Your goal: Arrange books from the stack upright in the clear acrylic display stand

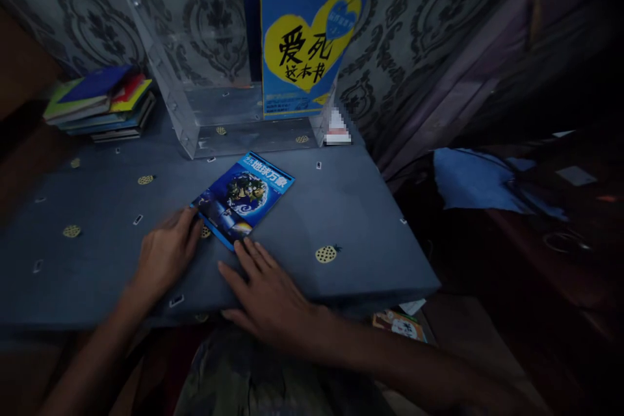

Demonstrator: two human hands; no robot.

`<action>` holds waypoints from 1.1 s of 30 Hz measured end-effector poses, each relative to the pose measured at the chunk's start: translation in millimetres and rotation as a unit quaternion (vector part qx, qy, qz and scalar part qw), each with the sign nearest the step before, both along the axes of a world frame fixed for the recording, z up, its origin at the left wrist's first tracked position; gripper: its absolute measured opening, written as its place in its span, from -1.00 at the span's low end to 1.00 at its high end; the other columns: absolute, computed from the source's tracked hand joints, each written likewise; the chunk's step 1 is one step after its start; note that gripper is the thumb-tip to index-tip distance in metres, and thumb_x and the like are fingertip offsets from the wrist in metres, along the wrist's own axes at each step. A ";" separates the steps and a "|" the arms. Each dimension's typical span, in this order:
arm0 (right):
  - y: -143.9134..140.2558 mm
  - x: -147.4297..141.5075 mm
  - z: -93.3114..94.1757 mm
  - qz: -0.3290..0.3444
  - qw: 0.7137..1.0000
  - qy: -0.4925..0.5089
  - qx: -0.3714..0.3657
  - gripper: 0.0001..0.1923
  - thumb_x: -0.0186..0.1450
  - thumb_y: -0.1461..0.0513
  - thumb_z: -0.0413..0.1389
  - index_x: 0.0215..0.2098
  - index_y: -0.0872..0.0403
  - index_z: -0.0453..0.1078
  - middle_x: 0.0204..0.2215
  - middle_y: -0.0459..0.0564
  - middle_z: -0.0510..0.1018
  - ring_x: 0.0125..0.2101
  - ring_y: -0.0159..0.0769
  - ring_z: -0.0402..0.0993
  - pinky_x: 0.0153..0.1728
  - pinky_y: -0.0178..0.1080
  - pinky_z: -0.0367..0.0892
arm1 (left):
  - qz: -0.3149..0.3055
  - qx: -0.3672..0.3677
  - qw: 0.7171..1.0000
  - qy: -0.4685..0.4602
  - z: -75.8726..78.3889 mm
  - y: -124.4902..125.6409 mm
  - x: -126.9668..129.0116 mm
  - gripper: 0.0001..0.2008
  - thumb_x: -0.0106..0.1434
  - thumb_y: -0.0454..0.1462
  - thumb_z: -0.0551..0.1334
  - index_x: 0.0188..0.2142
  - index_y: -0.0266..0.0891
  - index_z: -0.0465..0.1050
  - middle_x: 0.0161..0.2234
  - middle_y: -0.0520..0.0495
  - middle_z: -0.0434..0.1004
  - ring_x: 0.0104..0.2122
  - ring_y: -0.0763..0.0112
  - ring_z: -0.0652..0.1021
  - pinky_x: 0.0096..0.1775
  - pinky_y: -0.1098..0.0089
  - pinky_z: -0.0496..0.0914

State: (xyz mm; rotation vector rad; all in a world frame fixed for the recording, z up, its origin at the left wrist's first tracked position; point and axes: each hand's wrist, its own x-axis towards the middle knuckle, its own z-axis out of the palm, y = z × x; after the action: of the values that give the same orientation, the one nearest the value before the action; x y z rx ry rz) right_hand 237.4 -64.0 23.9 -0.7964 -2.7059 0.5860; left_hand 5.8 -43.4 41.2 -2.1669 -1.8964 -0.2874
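The thin blue earth-cover paperback book (242,198) lay just beyond both spread, empty hands, its long axis slanting away rightward, left hand (166,253) touching its near-left corner, right hand (266,296) its near edge.

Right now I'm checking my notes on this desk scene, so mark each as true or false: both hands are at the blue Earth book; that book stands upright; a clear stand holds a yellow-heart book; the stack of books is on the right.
1. Both hands touch the Earth book. True: the left hand is at its near-left corner, the right hand at its near edge.
2. That book stands upright. False: it lies flat on the blue tablecloth.
3. The clear stand holds a yellow-heart book. True.
4. The stack of books is on the right. False: it sits at the far left.
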 end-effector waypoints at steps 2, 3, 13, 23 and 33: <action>11.2 -9.5 2.3 0.025 1.000 0.013 -0.005 -0.33 0.41 0.02 0.11 0.36 0.20 0.16 0.37 0.43 0.15 0.41 0.12 0.00 0.34 0.15 0.12 | 0.029 -0.051 0.998 0.022 9.9 16.7 -1.3 -0.69 0.47 -0.15 -0.03 -0.10 -0.21 0.43 -0.25 -0.14 0.65 -0.30 0.16 0.65 -0.37 0.33 0.41; 17.8 -12.6 3.4 0.038 0.999 0.019 -0.008 -0.36 0.42 0.05 0.11 0.35 0.20 0.17 0.36 0.41 0.17 0.40 0.09 0.02 0.34 0.14 0.11 | 0.046 -0.079 0.995 0.032 14.9 24.1 0.1 -0.68 0.46 -0.15 -0.03 -0.09 -0.23 0.43 -0.23 -0.16 0.64 -0.28 0.14 0.64 -0.35 0.31 0.41; 138.4 28.6 -11.3 -0.160 0.915 0.330 -0.166 -0.68 0.47 0.17 -0.05 0.03 0.06 0.47 -0.23 0.01 0.70 -0.21 -0.25 0.63 -0.12 -0.19 0.46 | -0.099 -0.095 0.990 0.037 19.4 62.5 69.9 -0.75 0.45 -0.18 0.09 -0.04 -0.25 0.44 -0.02 -0.23 0.59 0.02 0.09 0.53 0.01 0.17 0.40; 183.6 52.3 -29.7 -0.181 0.896 0.363 -0.178 -0.61 0.48 0.10 -0.09 -0.03 0.10 0.51 -0.36 -0.03 0.70 -0.26 -0.28 0.62 -0.08 -0.22 0.40 | -0.129 -0.104 0.977 0.136 5.2 93.3 117.7 -0.75 0.46 -0.22 0.08 -0.08 -0.29 0.47 -0.07 -0.27 0.57 -0.05 0.09 0.54 -0.12 0.21 0.48; 191.0 59.2 -29.3 -0.179 0.890 0.367 -0.201 -0.49 0.49 -0.05 -0.13 -0.02 0.10 0.50 -0.38 -0.01 0.69 -0.23 -0.26 0.61 -0.04 -0.18 0.40 | -0.159 -0.060 0.978 0.123 -6.1 94.9 113.0 -0.72 0.47 -0.30 0.04 -0.06 -0.33 0.51 0.02 -0.31 0.59 0.01 0.10 0.57 -0.12 0.26 0.52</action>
State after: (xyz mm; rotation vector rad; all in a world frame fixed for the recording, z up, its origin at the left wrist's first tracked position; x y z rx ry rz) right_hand 296.6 127.0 -5.4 -0.9017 -1.7185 1.1046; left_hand 118.8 51.4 35.0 -2.4545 -1.4688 0.0414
